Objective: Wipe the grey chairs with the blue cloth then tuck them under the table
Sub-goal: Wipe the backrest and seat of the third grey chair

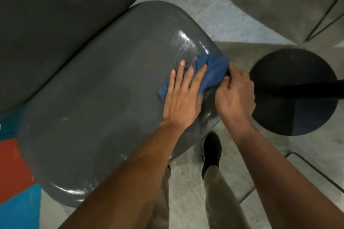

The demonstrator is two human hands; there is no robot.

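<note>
Pressing flat with straight fingers, the left hand (183, 96) held the crumpled blue cloth (210, 72) against the glossy, rounded seat of the grey chair (104, 102), near its right edge. The right hand (235, 93) pinched the soft fabric's end there. A black round base (296, 117) sat on the speckled concrete floor (186, 191) beside it.

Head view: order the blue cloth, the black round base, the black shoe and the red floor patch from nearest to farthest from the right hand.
From the right hand:
1. Blue cloth, pinched at its fingertips on the grey chair.
2. Black round base, just to its right.
3. Black shoe, below, on the floor.
4. Red floor patch, far left, beyond the chair.
</note>
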